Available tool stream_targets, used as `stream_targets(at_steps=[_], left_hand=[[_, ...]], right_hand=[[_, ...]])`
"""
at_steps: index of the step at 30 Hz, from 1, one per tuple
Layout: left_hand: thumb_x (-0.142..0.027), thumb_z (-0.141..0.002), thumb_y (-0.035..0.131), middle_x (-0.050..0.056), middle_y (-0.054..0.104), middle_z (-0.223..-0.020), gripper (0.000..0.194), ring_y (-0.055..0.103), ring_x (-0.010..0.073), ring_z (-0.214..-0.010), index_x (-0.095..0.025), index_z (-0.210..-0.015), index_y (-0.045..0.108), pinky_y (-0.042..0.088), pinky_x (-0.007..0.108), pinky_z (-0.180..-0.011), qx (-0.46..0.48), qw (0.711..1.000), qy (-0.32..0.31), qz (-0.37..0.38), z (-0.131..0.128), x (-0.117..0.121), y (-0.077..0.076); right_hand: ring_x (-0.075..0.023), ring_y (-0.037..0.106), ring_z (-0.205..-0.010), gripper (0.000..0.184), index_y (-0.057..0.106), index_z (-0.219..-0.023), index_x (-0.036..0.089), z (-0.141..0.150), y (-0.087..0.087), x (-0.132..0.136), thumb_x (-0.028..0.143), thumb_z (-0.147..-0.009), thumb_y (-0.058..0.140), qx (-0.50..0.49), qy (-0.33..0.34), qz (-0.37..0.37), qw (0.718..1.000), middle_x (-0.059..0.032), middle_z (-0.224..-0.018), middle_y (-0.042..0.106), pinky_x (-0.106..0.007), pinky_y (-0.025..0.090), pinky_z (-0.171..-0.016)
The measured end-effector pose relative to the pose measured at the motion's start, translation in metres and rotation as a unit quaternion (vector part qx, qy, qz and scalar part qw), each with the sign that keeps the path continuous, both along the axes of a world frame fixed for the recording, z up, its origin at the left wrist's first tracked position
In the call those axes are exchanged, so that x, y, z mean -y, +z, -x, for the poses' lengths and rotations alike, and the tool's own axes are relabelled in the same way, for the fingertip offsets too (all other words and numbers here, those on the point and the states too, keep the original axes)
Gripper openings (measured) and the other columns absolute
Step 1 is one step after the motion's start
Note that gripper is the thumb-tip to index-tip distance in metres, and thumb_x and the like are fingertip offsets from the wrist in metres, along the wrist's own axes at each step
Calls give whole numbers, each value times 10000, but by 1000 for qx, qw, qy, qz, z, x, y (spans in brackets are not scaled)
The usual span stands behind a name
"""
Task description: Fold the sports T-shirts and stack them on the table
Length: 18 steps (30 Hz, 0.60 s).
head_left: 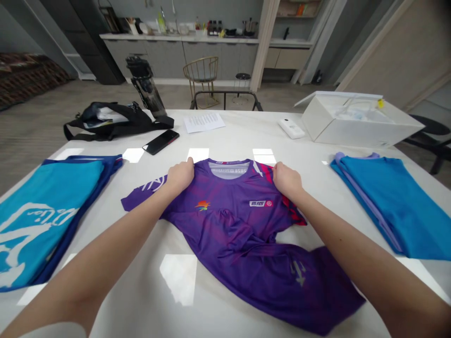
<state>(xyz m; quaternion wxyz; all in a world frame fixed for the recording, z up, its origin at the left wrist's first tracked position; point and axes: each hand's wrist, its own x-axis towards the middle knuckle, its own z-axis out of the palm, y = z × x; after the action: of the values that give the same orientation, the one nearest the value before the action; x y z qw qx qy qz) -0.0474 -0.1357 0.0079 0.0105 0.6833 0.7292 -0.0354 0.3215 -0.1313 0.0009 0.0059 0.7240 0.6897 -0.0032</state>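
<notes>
A purple T-shirt [232, 206] with red on one shoulder lies front up on the white table, its collar facing away from me. My left hand [181, 175] is closed on its left shoulder near the neckline. Closed as well, my right hand [288, 179] grips the opposite shoulder by the red part. Between them the neckline is spread out. The body of the shirt is bunched in the middle, and its lower end sweeps toward the right. My fingertips are mostly hidden behind the fists.
Folded blue shirts [52, 202] lie at the left, and another folded pile [398, 202] at the right. Farther back are a phone [161, 142], a black bag [105, 122], a dark bottle [146, 87], a paper sheet [203, 122], a white device [291, 128] and a white box [359, 124].
</notes>
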Motion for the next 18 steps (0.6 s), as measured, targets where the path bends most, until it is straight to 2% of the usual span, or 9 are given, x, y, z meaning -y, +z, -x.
stream_targets(at_steps=[4, 9, 12, 15, 18], left_hand=[[-300, -1043, 242, 235, 719, -1064, 429, 705, 382, -1039, -144, -1326, 523, 511, 486, -870, 11, 999, 1, -50, -19, -59, -7], [-261, -1033, 302, 233, 684, -1154, 427, 660, 364, -1138, -154, -1410, 472, 472, 490, -954, 60, 992, 10, -109, -36, -152, -13], [-256, -1024, 344, 204, 664, -1189, 439, 605, 346, -1202, -164, -1439, 454, 437, 483, -1010, 112, 981, 2, -156, -40, -188, -15], [-267, -1015, 386, 182, 639, -1224, 411, 568, 319, -1214, -155, -1386, 522, 412, 460, -1044, 165, 971, -58, -163, -46, -186, -19], [-306, -1006, 440, 150, 640, -1172, 333, 586, 283, -1139, -150, -1213, 648, 423, 423, -1024, 186, 958, -190, -110, -58, -148, -22]], right_hand=[[-331, 696, -1010, 357, 569, -1207, 106, -11, -7, -60, 321, -1070, 319, -5, -3, -38, 999, -222, -1099, 703, -426, 483, -864], [-345, 665, -1017, 357, 601, -1192, 94, -26, -19, -160, 348, -1046, 396, -50, -24, -66, 996, -234, -1074, 698, -468, 477, -877], [-336, 626, -1034, 386, 617, -1195, 104, -34, -24, -202, 394, -1040, 415, -97, -6, -124, 988, -204, -1046, 691, -485, 457, -909], [-312, 605, -1017, 369, 643, -1178, 140, -32, -23, -201, 415, -1012, 463, -132, 54, -164, 976, -163, -1055, 681, -461, 453, -916], [-279, 603, -971, 313, 684, -1118, 175, -15, -18, -158, 407, -963, 541, -157, 145, -147, 966, -120, -1027, 679, -407, 461, -883]])
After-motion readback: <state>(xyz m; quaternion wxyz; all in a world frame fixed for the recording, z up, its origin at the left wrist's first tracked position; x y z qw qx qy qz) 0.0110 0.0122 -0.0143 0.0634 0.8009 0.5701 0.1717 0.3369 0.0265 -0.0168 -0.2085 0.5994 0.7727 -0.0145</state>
